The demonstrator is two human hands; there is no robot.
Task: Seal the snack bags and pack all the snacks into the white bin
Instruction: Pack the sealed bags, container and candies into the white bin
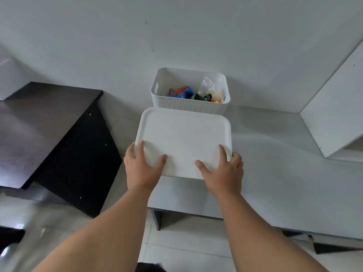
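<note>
Gripping lid (184, 138) at near corners, left hand (141, 169) and right hand (224, 173) clamped, thumbs on top. Noting snacks (184, 93) in bin (188, 107) just beyond. Could crush tall clear bag (210, 86) if lowered askew.

Both hands hold a white tray (184, 138) by its near corners. The left hand (142, 169) has thumb and forefinger spread flat on the tray's top, with the other fingers curled over the left edge. The right hand (224, 173) mirrors it on the right edge. Just beyond the hands, past the tray's far edge, a white bin (188, 107) with ribbed walls stands on a white table (275, 154). In the bin lie blue and red snack packets (184, 92) and a clear plastic bag (210, 85). A dark table (39, 124) stands well left of the left hand, and a white panel (337, 99) well right of the right hand.
</note>
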